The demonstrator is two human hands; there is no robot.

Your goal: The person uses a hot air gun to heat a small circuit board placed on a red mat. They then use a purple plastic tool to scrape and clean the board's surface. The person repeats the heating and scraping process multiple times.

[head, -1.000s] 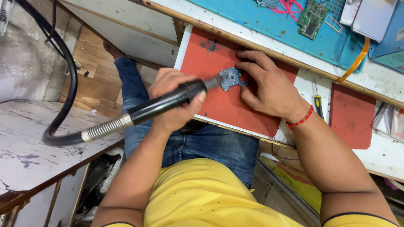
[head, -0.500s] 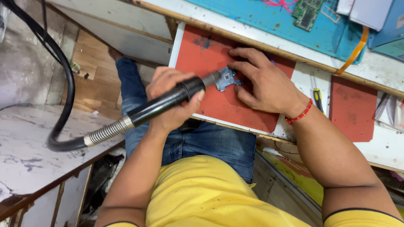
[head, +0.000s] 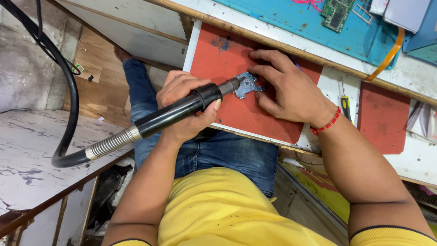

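My left hand [head: 180, 89] grips the black handpiece [head: 182, 110] of a flexible-hose tool. Its metal tip touches a small grey circuit board [head: 245, 85], which lies on a red mat [head: 223, 59] at the bench edge. My right hand [head: 291, 91], with a red thread band on the wrist, lies palm down with its fingertips pressing on the board's right side. The hose [head: 68, 114] runs from a ribbed metal collar down and left, then loops up out of view.
A blue mat [head: 291, 18] at the back holds a green circuit board [head: 337, 13]. A yellow-handled screwdriver [head: 345, 105] lies right of my wrist, beside a second red mat [head: 382, 118]. A marble-topped surface [head: 27, 150] stands at the left.
Both hands keep their hold, with the tool tip staying on the board. My right fingers have shifted slightly over it. The view has drifted a little.
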